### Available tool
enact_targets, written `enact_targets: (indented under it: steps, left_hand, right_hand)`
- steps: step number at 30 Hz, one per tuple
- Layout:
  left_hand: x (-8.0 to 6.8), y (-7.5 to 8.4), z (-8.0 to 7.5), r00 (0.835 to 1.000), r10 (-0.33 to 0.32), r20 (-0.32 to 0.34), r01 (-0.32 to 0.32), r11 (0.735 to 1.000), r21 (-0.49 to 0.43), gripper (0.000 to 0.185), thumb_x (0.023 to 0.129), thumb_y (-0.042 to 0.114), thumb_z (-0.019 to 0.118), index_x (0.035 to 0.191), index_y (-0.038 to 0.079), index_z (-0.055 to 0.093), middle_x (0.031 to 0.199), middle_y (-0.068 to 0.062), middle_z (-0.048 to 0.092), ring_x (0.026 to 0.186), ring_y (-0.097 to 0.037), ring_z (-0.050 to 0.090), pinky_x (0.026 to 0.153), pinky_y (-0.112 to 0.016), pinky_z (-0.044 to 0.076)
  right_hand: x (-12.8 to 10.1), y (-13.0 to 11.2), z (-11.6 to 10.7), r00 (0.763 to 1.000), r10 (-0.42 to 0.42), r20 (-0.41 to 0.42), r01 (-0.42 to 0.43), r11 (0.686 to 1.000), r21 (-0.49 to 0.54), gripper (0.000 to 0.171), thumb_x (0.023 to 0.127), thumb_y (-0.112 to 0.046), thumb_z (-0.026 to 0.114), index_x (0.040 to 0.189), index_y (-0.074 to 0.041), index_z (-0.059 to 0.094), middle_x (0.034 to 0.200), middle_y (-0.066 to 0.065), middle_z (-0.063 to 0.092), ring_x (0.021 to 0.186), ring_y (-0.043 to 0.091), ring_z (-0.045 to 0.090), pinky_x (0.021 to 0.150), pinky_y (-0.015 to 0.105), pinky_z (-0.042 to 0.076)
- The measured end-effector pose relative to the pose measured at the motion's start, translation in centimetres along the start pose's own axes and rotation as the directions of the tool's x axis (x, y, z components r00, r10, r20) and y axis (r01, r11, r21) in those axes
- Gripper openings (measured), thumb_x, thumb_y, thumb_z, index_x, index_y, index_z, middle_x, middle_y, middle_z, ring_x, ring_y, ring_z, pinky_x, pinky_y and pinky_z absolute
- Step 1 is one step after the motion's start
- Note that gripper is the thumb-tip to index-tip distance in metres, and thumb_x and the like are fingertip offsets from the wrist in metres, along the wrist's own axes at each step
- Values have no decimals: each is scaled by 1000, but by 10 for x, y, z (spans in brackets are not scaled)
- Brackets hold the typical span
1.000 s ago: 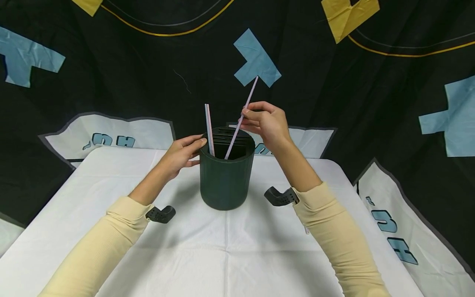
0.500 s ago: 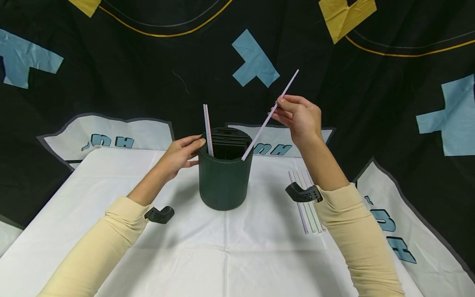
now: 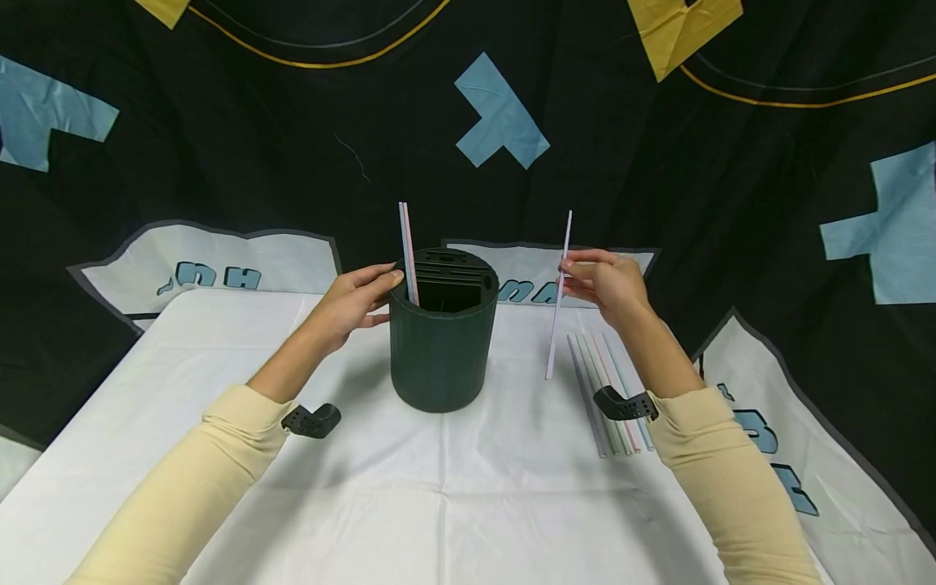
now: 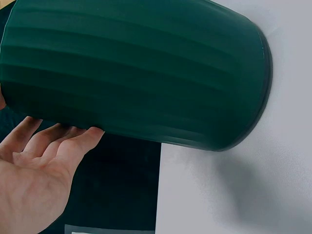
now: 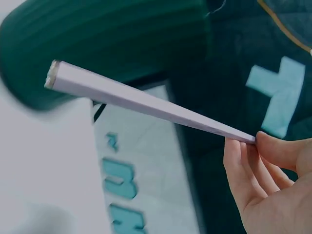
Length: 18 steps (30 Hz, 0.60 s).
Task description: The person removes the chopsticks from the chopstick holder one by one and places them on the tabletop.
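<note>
In the head view a dark green round utensil holder (image 3: 439, 357), ribbed outside with a slotted black insert, stands upright. My left hand (image 3: 351, 307) holds its left side, thumb at the rim; in the left wrist view its fingertips (image 4: 95, 131) touch the wall. Two thin chopsticks (image 3: 409, 252), bluish and pinkish, lean upright inside at the left. Right of the holder, my right hand (image 3: 603, 283) pinches a lilac chopstick (image 5: 141, 103) near its upper part, thumb against fingers. That chopstick hangs nearly upright, apart from the holder.
Several pastel chopsticks (image 3: 603, 390) lie side by side on the white tablecloth (image 3: 439, 520), partly hidden by the right wrist's black camera mount (image 3: 624, 402). A black cloth (image 3: 292, 162) with blue and yellow patches hangs behind the table.
My right hand has lifted the lilac chopstick out of the holder, moved right, then lowered it and turned it nearly upright. More of the lying chopsticks show. The left hand stays put.
</note>
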<state>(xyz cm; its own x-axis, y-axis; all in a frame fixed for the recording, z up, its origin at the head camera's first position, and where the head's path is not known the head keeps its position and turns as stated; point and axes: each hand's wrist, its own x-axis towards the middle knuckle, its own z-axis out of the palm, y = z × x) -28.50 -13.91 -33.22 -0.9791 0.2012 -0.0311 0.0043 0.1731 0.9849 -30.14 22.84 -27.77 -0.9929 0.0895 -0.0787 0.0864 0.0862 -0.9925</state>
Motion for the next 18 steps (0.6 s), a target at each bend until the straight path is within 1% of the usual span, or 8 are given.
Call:
enact_targets:
  steps: [4,6,9,13,18]
  left_hand:
    - [0,-1,0,1000,1,2,-1,1000,-5,65,103,41,58,156,10,39,152,-14,51,142,-33,48,104,-50,51]
    - [0,-1,0,1000,-2,2,2,1000,-6,65,103,41,58,156,10,39,152,-14,51,142,-34,48,104,-50,52]
    - [1,-1,0,1000,-3,7,4,1000,-20,65,103,40,58,157,10,38,153,-14,50,142,-34,48,104,-49,52]
    - [1,0,0,1000,-5,10,5,1000,-31,66,102,40,59,157,10,38,154,-14,49,142,-34,48,103,-49,52]
    - [1,0,-1,1000,-10,6,10,1000,-24,65,102,40,59,156,10,39,153,-13,50,141,-33,49,103,-49,53]
  right_hand:
    - [7,24,-9,999,25,39,-21,995,-98,34,100,-9,63,131,4,61,89,-7,73,76,9,73,75,23,62]
    - [11,37,-13,998,42,54,-34,988,-148,35,100,-10,62,131,6,60,87,-8,72,74,8,72,75,22,62]
    - [15,56,-20,995,78,62,-65,978,-198,36,100,-10,63,131,8,59,85,-8,71,72,8,71,73,22,62]
    - [18,79,-28,992,110,67,-92,969,-228,38,99,-9,64,131,11,59,85,-6,71,71,8,71,71,22,62]
    - [18,103,-35,989,135,62,-117,967,-227,38,98,-7,65,129,13,58,83,-5,72,69,7,70,68,21,62]
